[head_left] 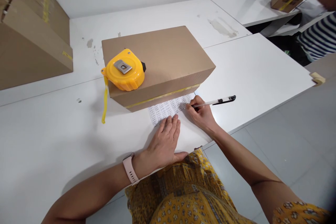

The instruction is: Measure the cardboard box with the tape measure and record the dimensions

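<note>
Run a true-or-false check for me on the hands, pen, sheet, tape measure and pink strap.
1. The right hand holds the pen. True.
2. The tape measure lies on the floor. False: the tape measure sits on the cardboard box.
3. The printed sheet lies on the near side of the box. True.
4. The pink strap is on the right wrist. False: it is on the left.
5. The left hand is at the sheet's near edge. True.

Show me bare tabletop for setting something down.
Bare: right of the carton under the tape measure, beyond the pen; also left, between the big box and left forearm. Crowded: the paper, between carton, left hand and right hand.
</note>
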Demonstrator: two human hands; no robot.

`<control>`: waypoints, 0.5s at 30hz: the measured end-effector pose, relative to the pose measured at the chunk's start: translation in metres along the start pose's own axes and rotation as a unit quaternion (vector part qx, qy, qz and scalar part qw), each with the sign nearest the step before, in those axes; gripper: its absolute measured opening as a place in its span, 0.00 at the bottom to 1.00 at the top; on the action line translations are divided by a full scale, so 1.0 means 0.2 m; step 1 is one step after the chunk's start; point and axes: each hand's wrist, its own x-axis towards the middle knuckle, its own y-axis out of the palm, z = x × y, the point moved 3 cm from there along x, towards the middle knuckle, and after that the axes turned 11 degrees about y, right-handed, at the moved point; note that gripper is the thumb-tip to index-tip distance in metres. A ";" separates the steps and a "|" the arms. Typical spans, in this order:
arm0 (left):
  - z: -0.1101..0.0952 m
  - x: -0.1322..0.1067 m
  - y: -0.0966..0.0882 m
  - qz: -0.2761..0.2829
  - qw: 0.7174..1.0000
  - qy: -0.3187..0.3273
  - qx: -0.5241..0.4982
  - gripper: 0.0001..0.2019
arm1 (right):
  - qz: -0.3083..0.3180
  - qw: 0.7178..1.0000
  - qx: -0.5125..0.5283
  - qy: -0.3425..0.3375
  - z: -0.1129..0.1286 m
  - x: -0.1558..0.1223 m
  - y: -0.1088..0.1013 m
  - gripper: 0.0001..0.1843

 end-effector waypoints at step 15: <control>0.00 0.00 0.01 -0.004 1.000 0.000 -0.014 0.54 | -0.002 1.000 -0.009 -0.009 0.00 0.00 0.00 0.14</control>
